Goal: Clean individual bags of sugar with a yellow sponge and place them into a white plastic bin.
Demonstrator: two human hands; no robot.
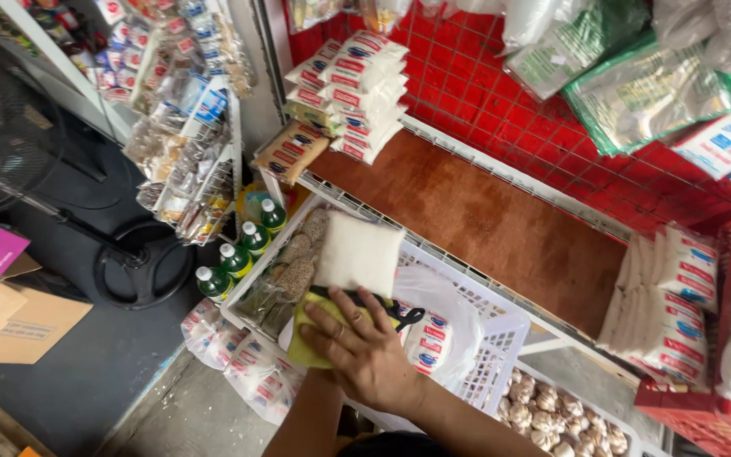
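Red wire-grid rack (pixel 501 93) backs a bare brown shelf board (pixel 475 220), well beyond the fingertips. White slotted plastic basket (pixel 501 355) sits under the hand. In it, a clear plastic bag (pixel 442 305) of red-and-white packets just right of the fingers. White pillow-shaped packet (pixel 357 252) lies directly ahead of the fingertips, close to touching. One hand (pixel 365 351) only (which one: cannot tell, the arm comes up mid-frame), fingers (pixel 332 317) spread flat, pressing down on a yellow-green cloth (pixel 306 349); not curled round anything. Black scissors (pixel 395 311) peek out beside the knuckles. Green bottles (pixel 243 250) stand left of the fingers, outside the basket. Garlic bulbs (pixel 552 419) sit behind the wrist.
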